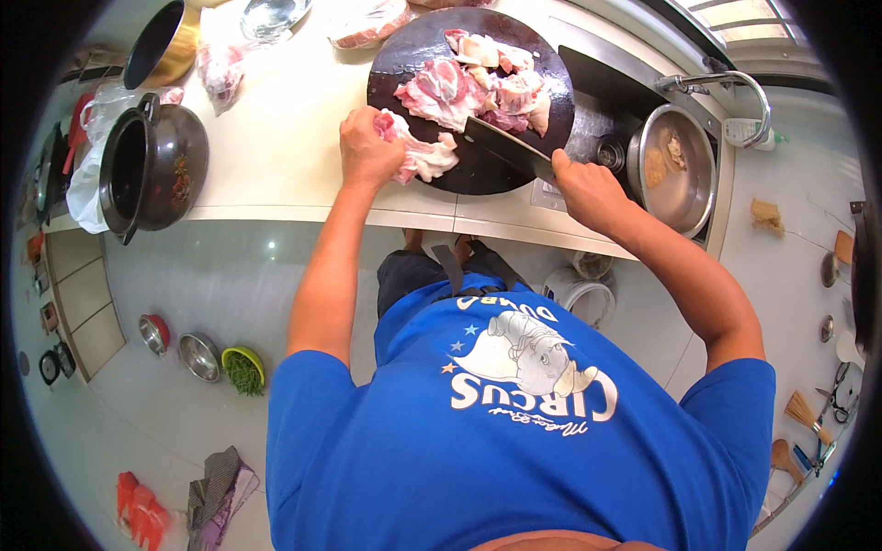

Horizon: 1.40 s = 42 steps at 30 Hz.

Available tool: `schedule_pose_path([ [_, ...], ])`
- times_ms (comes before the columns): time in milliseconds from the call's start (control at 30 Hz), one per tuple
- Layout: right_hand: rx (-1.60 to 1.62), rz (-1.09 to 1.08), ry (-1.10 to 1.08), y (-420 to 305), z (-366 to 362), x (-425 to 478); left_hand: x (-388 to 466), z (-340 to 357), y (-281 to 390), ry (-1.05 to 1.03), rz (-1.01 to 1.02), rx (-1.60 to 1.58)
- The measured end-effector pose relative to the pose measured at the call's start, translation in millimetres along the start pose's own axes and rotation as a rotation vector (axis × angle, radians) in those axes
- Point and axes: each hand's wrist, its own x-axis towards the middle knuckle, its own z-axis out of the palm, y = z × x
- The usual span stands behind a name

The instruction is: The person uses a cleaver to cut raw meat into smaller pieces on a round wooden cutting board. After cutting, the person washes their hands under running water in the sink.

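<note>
My left hand (372,148) grips one end of a piece of raw meat (426,157) at the near left of a round, dark chopping board (475,169). The rest of that piece hangs over and lies on the board. In my right hand (592,193) is the handle of a cleaver (510,146), its wide blade lying across the board's right half. The blade's tip touches or nearly touches a heap of raw meat pieces (482,89) behind it; exact contact cannot be told.
Right of the board is a sink (596,113) with a faucet (730,79) and a steel bowl of water (672,172). A dark clay pot (172,165) stands on the counter's left, near a gold pot (165,48) and bagged meat (222,76). A bucket (586,299) stands below.
</note>
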Motion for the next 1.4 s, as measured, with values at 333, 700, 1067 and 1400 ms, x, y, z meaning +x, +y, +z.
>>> schedule_pose_path([
  [333, 0.285, 0.142, 0.046, -1.1, 9.1, -6.3, 20.1, -32.0, 24.2, 0.027, -0.495, -0.611],
  [700, 0.632, 0.354, 0.35, -18.1, 41.7, -53.0, 134.5, -9.0, 102.8, -0.092, -0.447, -0.835],
  [1067, 0.796, 0.394, 0.45, -34.5, 60.7, -89.6, -24.7, -26.3, -52.6, -0.311, -0.098, 0.088],
  [1400, 0.8, 0.384, 0.478, -40.2, 44.0, -70.4, -34.6, 4.9, -43.4, -0.253, -0.136, 0.309],
])
